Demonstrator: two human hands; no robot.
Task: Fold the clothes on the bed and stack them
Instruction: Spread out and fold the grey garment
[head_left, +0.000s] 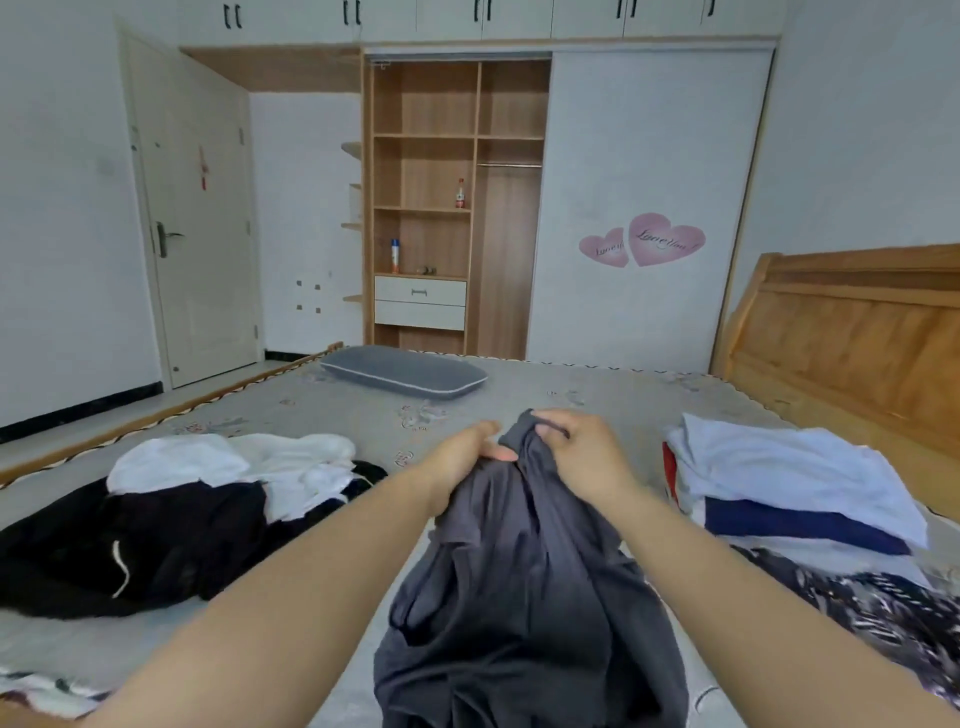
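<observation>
A dark grey garment (524, 582) hangs bunched in front of me above the bed (322, 405). My left hand (462, 462) grips its upper edge from the left. My right hand (582, 452) pinches the same top edge from the right, fingers curled over the cloth. On the left of the bed lies a loose pile of black clothes (156, 540) with white clothes (249, 462) on top. On the right sits a stack of folded clothes (795, 483), pale blue on top, navy below.
A grey pillow (405, 371) lies at the far side of the bed. A patterned black-and-white garment (893, 608) lies at the lower right. The wooden headboard (852, 338) stands to the right, an open wardrobe (457, 208) and a door (197, 218) beyond the bed.
</observation>
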